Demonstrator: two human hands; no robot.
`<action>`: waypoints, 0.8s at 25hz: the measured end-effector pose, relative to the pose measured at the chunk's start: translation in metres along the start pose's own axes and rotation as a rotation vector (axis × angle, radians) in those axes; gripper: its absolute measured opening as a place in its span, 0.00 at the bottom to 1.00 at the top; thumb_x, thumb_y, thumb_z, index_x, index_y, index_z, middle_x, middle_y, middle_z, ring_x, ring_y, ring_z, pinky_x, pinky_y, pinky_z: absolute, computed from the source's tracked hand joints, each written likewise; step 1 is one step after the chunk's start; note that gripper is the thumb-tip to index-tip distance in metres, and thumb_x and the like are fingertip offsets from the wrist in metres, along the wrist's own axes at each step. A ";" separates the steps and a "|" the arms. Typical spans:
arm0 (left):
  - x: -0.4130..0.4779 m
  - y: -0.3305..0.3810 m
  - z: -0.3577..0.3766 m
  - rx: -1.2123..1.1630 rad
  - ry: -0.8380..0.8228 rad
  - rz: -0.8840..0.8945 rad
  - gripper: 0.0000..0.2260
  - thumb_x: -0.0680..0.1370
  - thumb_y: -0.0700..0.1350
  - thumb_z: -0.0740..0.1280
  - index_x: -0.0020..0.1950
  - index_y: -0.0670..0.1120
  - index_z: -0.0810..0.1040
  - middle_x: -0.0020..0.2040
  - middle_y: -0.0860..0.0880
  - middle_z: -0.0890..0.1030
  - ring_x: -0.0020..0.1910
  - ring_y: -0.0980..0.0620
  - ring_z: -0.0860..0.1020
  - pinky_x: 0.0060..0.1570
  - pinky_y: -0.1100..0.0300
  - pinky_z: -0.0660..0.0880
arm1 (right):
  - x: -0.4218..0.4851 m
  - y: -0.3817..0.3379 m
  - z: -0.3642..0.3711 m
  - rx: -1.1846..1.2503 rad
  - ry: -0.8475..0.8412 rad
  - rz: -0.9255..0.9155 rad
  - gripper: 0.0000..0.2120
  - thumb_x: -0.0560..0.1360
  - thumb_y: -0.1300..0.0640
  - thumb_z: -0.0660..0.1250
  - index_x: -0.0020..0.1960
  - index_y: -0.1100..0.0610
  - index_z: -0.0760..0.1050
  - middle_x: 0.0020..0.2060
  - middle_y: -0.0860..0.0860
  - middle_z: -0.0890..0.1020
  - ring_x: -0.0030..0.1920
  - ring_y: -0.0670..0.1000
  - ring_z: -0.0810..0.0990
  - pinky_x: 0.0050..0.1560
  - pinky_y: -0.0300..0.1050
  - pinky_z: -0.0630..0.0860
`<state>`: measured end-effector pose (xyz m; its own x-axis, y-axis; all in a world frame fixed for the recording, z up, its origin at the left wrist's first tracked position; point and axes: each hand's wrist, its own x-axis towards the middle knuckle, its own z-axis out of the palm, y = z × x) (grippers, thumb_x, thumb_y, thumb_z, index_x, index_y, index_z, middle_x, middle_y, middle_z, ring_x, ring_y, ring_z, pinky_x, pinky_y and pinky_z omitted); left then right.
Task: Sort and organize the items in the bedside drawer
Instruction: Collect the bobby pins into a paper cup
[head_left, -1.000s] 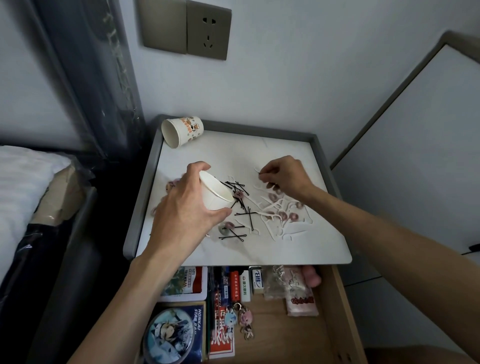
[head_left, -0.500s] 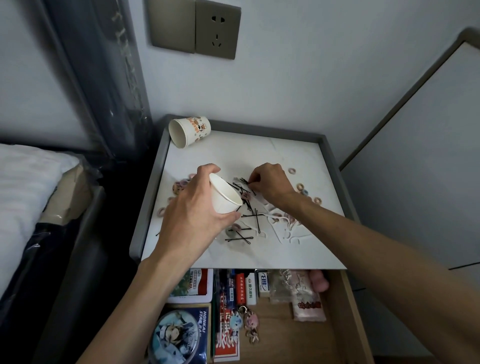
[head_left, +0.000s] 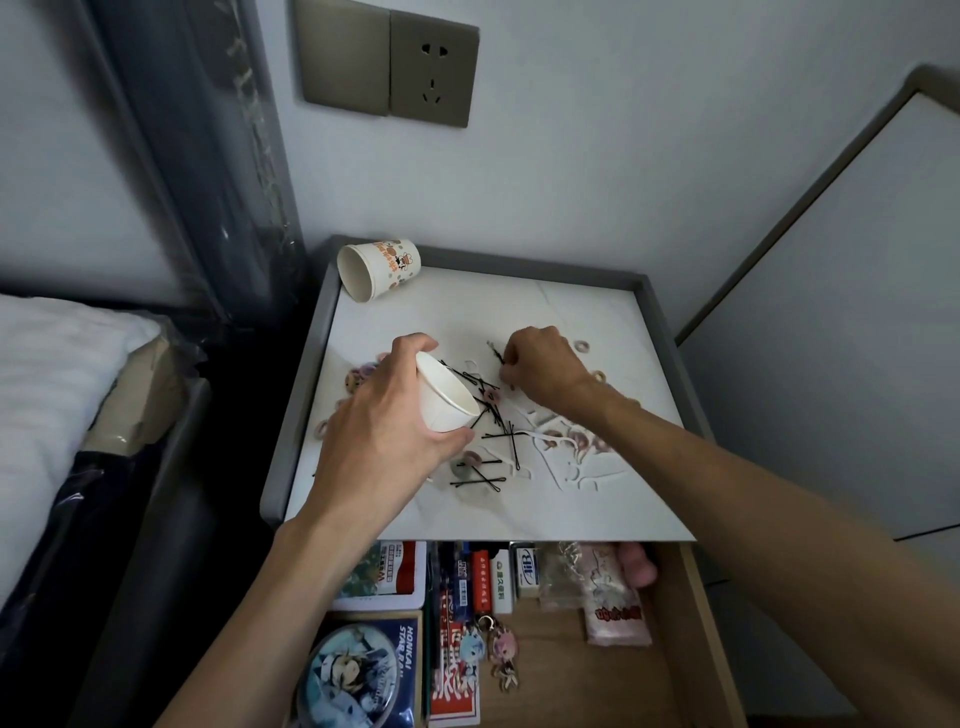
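Steadily: keep the left hand (head_left: 384, 431) wrapped round the white paper cup (head_left: 447, 397), tipped sideways with mouth facing the black hairpins (head_left: 478, 480) strewn across the bench (head_left: 571, 306) above the open drawer (head_left: 561, 686). Hold the right hand (head_left: 540, 371) in its narrow fingertip grip, pinched on a single hairpin (head_left: 496, 354) at the pile's far edge; lift straight up, clear of crossed neighbours. Bring cup to pin, not pin across the mess. Feed lengthwise, deep past the rim, to prevent bouncing out. Leave hair rings (head_left: 581, 345) and white floss picks (head_left: 550, 441) for later, perhaps for the printed cup (head_left: 376, 267) lying on its side at the back.
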<state>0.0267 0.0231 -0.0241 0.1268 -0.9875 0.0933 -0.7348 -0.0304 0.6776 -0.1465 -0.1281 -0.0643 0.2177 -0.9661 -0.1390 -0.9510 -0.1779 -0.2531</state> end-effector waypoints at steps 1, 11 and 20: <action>0.000 -0.001 -0.001 0.004 0.000 -0.006 0.35 0.66 0.56 0.78 0.66 0.57 0.62 0.59 0.53 0.76 0.54 0.49 0.74 0.50 0.51 0.75 | -0.003 0.002 -0.008 0.167 0.019 0.008 0.02 0.74 0.63 0.68 0.45 0.62 0.79 0.40 0.57 0.85 0.38 0.53 0.83 0.37 0.39 0.77; -0.001 0.003 0.003 -0.017 -0.010 -0.003 0.36 0.67 0.55 0.78 0.68 0.55 0.62 0.60 0.50 0.77 0.56 0.48 0.75 0.46 0.58 0.67 | -0.063 -0.052 -0.096 0.117 -0.202 -0.646 0.03 0.74 0.62 0.70 0.47 0.56 0.80 0.35 0.47 0.84 0.36 0.45 0.82 0.41 0.37 0.76; 0.002 -0.002 -0.002 -0.028 0.031 -0.012 0.36 0.66 0.57 0.78 0.67 0.56 0.62 0.59 0.53 0.77 0.55 0.49 0.74 0.47 0.55 0.69 | -0.051 -0.012 -0.039 0.570 0.093 -0.249 0.02 0.75 0.61 0.72 0.47 0.56 0.82 0.39 0.50 0.84 0.38 0.44 0.80 0.42 0.38 0.74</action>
<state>0.0296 0.0216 -0.0238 0.1567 -0.9818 0.1069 -0.7139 -0.0378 0.6993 -0.1547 -0.0845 -0.0170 0.3727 -0.9255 0.0673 -0.6023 -0.2965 -0.7411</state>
